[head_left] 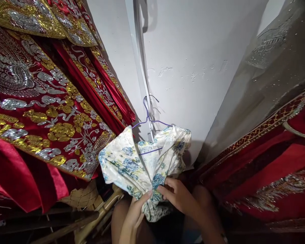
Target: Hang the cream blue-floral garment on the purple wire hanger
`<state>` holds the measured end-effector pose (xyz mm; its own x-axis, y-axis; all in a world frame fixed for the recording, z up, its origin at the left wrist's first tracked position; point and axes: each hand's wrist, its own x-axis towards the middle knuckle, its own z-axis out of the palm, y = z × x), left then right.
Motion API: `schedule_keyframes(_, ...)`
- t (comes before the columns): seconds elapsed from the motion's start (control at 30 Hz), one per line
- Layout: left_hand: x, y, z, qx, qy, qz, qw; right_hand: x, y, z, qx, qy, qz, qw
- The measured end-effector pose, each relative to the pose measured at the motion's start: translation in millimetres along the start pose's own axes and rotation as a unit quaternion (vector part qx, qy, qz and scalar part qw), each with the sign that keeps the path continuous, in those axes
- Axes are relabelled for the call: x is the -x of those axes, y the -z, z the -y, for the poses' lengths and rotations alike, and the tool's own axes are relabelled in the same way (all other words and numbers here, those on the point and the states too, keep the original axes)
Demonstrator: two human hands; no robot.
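A white blouse (pixel 129 159) with blue and yellow flowers hangs in front of me on a purple hanger (pixel 146 117), its neckline dipping to a V at the front. With thumb and fingers closed, my left hand (pixel 139 208) grips the cloth just below the V. Higher and to the right, my right hand (pixel 174 193) pinches the blouse's front beside the gathered middle. The fingers behind the cloth are partly hidden. The hanger's hook rises beside a thin white upright bar (pixel 139 51).
Red embroidered cloth (pixel 53 112) with gold and silver sequins hangs close on the left. More red beaded cloth (pixel 274 169) is on the right. A pale wall (pixel 188 67) stands behind the blouse. Wooden and yellowish pieces (pixel 106 206) lie at lower left, near my knees.
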<state>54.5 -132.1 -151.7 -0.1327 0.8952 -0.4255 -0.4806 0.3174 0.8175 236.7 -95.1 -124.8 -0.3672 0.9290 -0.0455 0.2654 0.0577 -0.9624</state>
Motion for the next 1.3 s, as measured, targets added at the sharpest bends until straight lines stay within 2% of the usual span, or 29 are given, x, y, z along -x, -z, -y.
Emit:
schedule_keyframes(0.07,-5,-4.7,7,-0.013,-0.017,0.025,0.999,-3,-2,-6,0.052,-0.001,-0.036,0.998)
schedule_keyframes(0.13,-10,-9.3,14,-0.049,-0.061,0.040,0.996,-5,-1,-12,0.097,-0.014,-0.072,0.993)
schedule_keyframes(0.2,-13,-12.6,19,-0.101,-0.098,0.045,0.989,-6,2,-15,0.114,-0.026,-0.082,0.990)
schedule_keyframes(0.33,-16,-18.6,23,-0.161,-0.144,0.038,0.976,-2,7,-10,0.052,-0.013,-0.050,0.997)
schedule_keyframes(0.43,-19,-24.5,27,-0.174,-0.184,0.016,0.967,2,3,-7,0.001,0.003,-0.004,1.000)
schedule_keyframes(0.5,-20,-28.0,32,-0.185,-0.199,0.010,0.962,3,-2,-9,-0.002,-0.001,0.002,1.000)
schedule_keyframes(0.63,-20,-32.6,39,-0.201,-0.219,0.006,0.955,-2,-7,-21,0.013,-0.024,-0.089,0.996)
schedule_keyframes(0.73,-16,-35.1,39,-0.228,-0.219,0.030,0.948,-6,-2,-24,0.010,0.005,-0.134,0.991)
schedule_keyframes(0.9,-13,-37.8,36,-0.274,-0.232,0.051,0.932,-9,15,-6,0.041,0.061,-0.079,0.994)
schedule_keyframes(1.0,-17,-34.6,37,-0.293,-0.240,0.047,0.924,-11,22,3,-0.001,0.049,-0.045,0.998)
schedule_keyframes(1.1,-25,-25.8,40,-0.273,-0.241,0.013,0.931,-13,19,6,-0.102,0.003,-0.013,0.995)
schedule_keyframes(1.2,-30,-15.2,43,-0.212,-0.239,-0.098,0.942,-13,9,4,-0.178,-0.037,-0.016,0.983)
schedule_keyframes(1.23,-30,-12.6,43,-0.189,-0.257,-0.151,0.935,-12,5,3,-0.196,-0.048,-0.020,0.979)
schedule_keyframes(1.3,-27,-10.6,42,-0.161,-0.334,-0.249,0.895,-11,-2,2,-0.218,-0.062,-0.026,0.974)
